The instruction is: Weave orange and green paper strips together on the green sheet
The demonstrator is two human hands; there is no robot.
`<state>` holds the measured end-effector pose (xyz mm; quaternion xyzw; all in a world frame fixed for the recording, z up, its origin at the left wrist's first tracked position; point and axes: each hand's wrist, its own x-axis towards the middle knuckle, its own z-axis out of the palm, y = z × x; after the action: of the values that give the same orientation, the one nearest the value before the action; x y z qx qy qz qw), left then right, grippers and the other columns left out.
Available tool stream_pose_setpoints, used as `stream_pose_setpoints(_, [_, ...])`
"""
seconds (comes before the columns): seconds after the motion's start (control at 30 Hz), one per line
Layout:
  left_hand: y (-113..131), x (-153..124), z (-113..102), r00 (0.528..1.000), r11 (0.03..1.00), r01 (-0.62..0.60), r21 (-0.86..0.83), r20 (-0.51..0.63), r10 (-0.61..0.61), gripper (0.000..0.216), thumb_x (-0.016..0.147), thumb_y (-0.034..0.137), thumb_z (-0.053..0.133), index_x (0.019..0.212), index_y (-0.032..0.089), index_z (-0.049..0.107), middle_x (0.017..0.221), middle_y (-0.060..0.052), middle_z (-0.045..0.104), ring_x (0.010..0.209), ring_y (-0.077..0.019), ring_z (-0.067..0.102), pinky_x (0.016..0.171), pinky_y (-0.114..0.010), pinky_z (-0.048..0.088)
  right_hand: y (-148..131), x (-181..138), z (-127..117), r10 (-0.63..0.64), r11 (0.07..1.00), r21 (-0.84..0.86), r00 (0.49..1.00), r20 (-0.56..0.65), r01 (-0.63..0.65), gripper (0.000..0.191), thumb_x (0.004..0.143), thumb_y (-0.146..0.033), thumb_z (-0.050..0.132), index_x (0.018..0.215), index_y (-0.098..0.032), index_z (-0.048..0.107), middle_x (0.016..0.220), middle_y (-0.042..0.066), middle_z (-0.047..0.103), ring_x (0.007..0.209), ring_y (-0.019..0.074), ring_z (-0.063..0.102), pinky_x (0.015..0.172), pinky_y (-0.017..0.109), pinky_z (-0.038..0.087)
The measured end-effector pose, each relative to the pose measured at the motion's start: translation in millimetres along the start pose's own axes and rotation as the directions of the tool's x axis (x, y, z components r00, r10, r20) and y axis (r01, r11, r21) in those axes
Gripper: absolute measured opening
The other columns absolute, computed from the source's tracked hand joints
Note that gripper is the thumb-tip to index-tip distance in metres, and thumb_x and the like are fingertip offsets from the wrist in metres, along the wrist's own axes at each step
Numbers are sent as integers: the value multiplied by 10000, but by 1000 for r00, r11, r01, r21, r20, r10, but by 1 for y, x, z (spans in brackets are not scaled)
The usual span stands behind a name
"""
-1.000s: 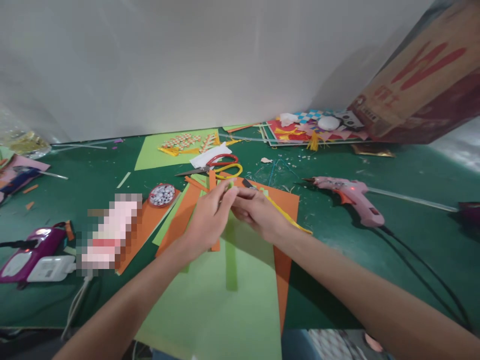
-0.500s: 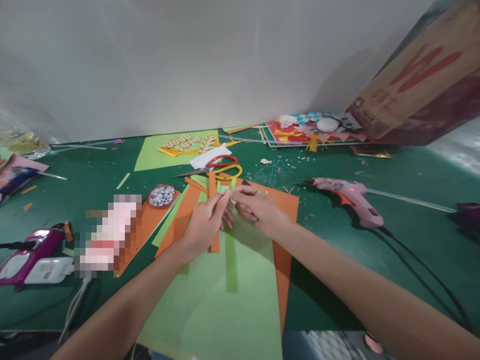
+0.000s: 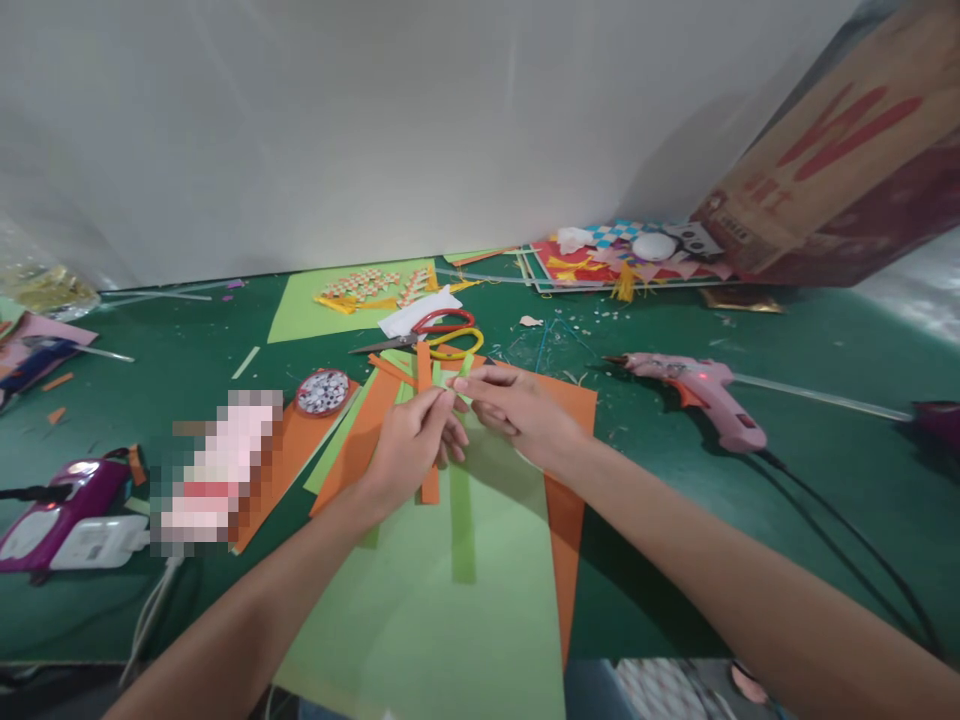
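At frame centre, the left hand (image 3: 411, 435) and right hand (image 3: 525, 415), two hands, are pinched closed (what they grip is unclear) over one green strip (image 3: 463, 525); one glue gun (image 3: 705, 377) lies right, one pair of scissors (image 3: 405, 343) upper centre.

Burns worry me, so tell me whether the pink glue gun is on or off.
The pink glue gun appears on: a red light glows on its body. Heat: cannot tell.

We see soft, even light; dark shadow beneath our right forearm (image 3: 712, 555); paper bag (image 3: 832, 170) stretched toward edge; pixelated patch (image 3: 225, 460) left.
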<state>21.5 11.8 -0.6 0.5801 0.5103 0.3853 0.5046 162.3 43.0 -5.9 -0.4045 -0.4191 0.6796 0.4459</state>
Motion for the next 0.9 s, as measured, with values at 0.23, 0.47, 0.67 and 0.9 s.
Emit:
stream_pose_setpoints(0.23, [3, 5, -5, 975, 940, 133, -314, 213, -67, 328, 884, 464, 430, 797, 164, 530, 582, -17, 631, 467, -131, 595, 487, -237, 465, 0, 1, -2, -25, 1000, 0, 989, 146, 26, 372, 575, -455, 791, 525, -163, 566, 354, -99, 329, 323, 13, 200, 372, 241, 81])
stream_pose_setpoints(0.47, [10, 2, -5, 970, 944, 135, -302, 235, -63, 332, 878, 474, 450, 715, 184, 456, 524, 10, 607, 409, -109, 560, 441, -209, 428, -2, 2, 0, 9, 1000, 3, 992, 124, -9, 337, 546, -385, 816, 539, -167, 558, 334, -112, 309, 316, 13, 184, 372, 235, 76])
stream_pose_setpoints(0.67, [10, 3, -4, 979, 944, 133, -303, 187, -78, 318, 879, 453, 456, 705, 187, 454, 488, 18, 586, 385, -109, 540, 428, -212, 431, -3, 0, -1, -5, 999, 39, 994, 110, 0, 336, 541, -390, 816, 621, -165, 581, 367, -111, 356, 335, 15, 205, 386, 236, 78])
stream_pose_setpoints(0.9, [6, 3, -3, 988, 954, 109, -278, 138, -73, 311, 879, 452, 453, 721, 184, 467, 497, 18, 583, 403, -112, 550, 438, -214, 437, -3, -2, 1, -52, 999, -3, 993, 107, 53, 369, 595, -437, 776, 574, -171, 522, 382, -104, 350, 352, 19, 224, 404, 244, 108])
